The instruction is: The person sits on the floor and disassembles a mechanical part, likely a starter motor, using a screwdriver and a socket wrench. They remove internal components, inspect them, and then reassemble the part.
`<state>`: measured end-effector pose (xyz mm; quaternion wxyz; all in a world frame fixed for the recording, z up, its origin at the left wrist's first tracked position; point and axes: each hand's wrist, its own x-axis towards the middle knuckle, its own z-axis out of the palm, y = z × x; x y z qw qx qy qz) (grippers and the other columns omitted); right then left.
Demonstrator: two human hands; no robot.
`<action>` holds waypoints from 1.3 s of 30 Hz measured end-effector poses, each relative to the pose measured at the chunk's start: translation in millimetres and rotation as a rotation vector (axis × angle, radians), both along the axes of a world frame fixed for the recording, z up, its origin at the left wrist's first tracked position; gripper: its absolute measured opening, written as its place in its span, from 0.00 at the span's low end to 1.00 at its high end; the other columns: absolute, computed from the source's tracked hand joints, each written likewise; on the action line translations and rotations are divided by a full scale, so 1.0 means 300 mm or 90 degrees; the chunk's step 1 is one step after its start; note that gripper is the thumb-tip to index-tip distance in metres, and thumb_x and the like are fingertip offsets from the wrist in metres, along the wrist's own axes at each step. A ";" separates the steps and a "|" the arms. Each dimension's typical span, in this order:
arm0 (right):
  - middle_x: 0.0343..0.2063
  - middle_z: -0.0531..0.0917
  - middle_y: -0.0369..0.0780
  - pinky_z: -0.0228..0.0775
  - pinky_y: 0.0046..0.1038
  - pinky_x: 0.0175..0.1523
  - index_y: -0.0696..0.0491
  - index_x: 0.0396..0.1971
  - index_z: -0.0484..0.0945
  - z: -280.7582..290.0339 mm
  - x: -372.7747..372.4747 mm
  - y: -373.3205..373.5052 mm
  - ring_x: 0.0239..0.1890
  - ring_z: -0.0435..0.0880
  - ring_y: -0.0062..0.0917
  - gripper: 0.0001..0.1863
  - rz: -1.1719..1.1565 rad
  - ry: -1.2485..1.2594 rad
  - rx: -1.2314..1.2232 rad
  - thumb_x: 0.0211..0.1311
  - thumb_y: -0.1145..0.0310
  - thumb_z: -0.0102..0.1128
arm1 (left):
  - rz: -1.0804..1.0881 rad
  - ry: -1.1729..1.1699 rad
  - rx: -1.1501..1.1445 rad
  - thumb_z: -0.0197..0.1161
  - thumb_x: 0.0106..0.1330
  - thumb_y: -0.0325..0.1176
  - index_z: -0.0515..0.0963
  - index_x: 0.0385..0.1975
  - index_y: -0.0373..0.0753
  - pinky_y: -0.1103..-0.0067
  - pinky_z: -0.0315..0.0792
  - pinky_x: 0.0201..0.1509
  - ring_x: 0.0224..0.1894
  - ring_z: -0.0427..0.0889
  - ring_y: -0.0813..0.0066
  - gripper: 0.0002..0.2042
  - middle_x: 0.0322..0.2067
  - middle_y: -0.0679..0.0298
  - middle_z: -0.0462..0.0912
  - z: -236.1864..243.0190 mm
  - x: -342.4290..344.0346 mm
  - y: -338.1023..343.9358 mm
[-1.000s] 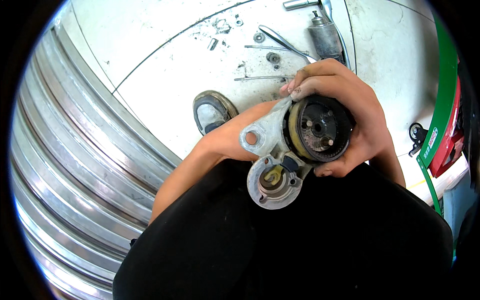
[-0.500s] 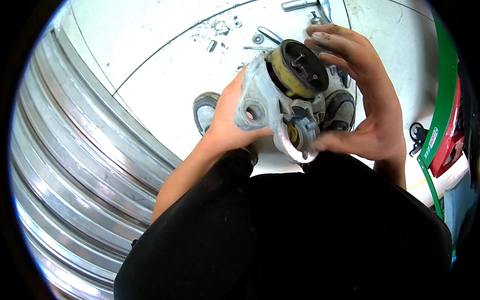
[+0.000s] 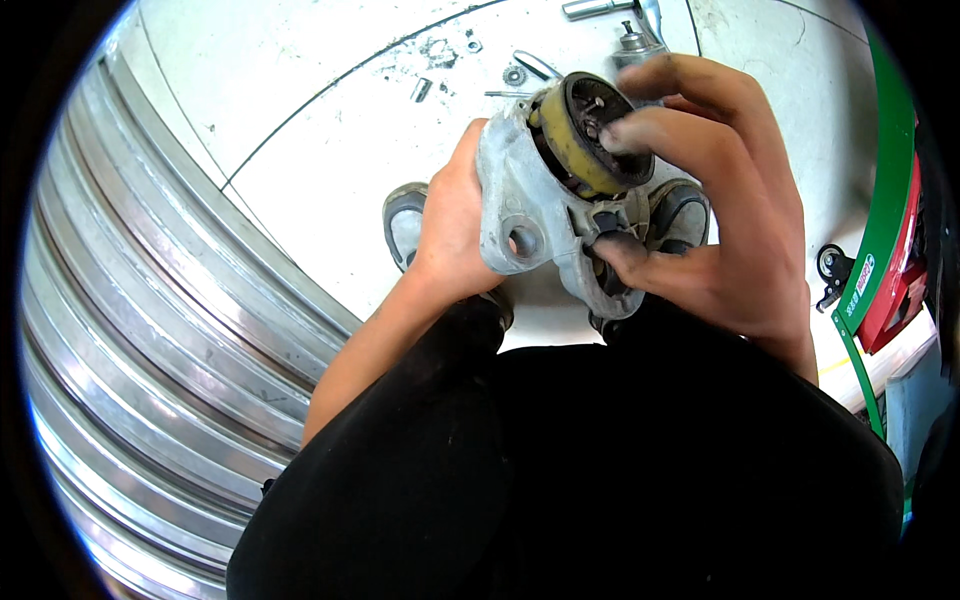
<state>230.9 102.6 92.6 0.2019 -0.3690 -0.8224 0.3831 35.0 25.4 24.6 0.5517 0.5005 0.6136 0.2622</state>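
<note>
My left hand (image 3: 450,225) is wrapped round a grey cast-metal housing (image 3: 510,185) from the left, holding it above my shoes. At its top sits a dark round drum with a yellow band (image 3: 570,140) and pins inside, somewhat tilted. My right hand (image 3: 730,200) curves over the housing's right side: one finger presses at the drum's dark face, another reaches past it, and the thumb is in or against the lower round opening (image 3: 610,295), partly hiding it.
On the white floor (image 3: 300,150) lie a small gear (image 3: 513,75), a metal cylinder (image 3: 420,90), rods, a socket (image 3: 590,8) and a canister-like part (image 3: 635,40). Curved shiny metal rails (image 3: 170,330) fill the left; a green frame (image 3: 885,120) and red object (image 3: 895,310) stand right.
I have raised and turned the housing, so the drum now sits upper right. My right hand released the drum's rim, opened, and now rests its finger and thumb on the part.
</note>
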 end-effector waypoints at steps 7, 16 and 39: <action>0.39 0.75 0.44 0.74 0.30 0.45 0.54 0.38 0.75 -0.041 0.036 -0.017 0.41 0.78 0.32 0.27 0.003 0.089 0.046 0.32 0.73 0.77 | 0.134 -0.021 0.018 0.78 0.44 0.39 0.71 0.46 0.34 0.75 0.75 0.42 0.38 0.82 0.69 0.30 0.37 0.57 0.81 0.018 0.010 0.021; 0.30 0.75 0.37 0.63 0.24 0.30 0.56 0.33 0.83 -0.073 0.066 -0.044 0.30 0.73 0.24 0.19 0.023 0.140 0.179 0.39 0.67 0.78 | 0.166 0.038 0.204 0.80 0.43 0.38 0.72 0.46 0.34 0.77 0.75 0.43 0.37 0.82 0.71 0.31 0.37 0.59 0.80 0.019 -0.018 0.002; 0.25 0.78 0.38 0.66 0.24 0.28 0.57 0.30 0.80 -0.092 0.014 -0.047 0.27 0.76 0.25 0.16 0.046 0.267 0.146 0.40 0.71 0.76 | 0.329 -0.115 0.115 0.78 0.48 0.36 0.68 0.49 0.30 0.79 0.73 0.46 0.41 0.79 0.74 0.32 0.40 0.58 0.78 0.016 -0.026 -0.030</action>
